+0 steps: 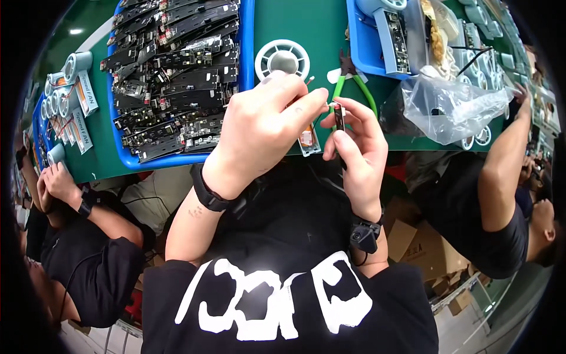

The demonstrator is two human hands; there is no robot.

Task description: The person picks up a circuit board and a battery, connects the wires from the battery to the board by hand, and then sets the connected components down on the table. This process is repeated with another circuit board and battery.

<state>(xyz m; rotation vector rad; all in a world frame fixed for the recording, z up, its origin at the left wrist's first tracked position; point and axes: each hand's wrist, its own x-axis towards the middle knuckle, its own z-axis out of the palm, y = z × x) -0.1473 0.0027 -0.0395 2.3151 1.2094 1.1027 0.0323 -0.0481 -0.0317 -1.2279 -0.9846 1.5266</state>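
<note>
My right hand [358, 150] is closed around a narrow black circuit board [339, 118], holding it upright between thumb and fingers. My left hand [265, 127] reaches across to the board's upper end, its fingertips pinched on what looks like a small white connector [331, 105]. Beyond my left hand lies a pale blue round fan head [282, 59], partly covered by the knuckles. A thin lead with a small plug [311, 79] sticks up beside it. Below the fingers shows a pale casing with an orange-labelled part [307, 140]; whether it joins the fan head is hidden.
A blue tray [247, 53] piled with black circuit boards [183, 65] stands at left. Green-handled cutters [361, 88] lie beyond my right hand. Farther right are a clear plastic bag [454, 106] and another blue tray [362, 50]. Fan parts [73, 106] and people flank both sides.
</note>
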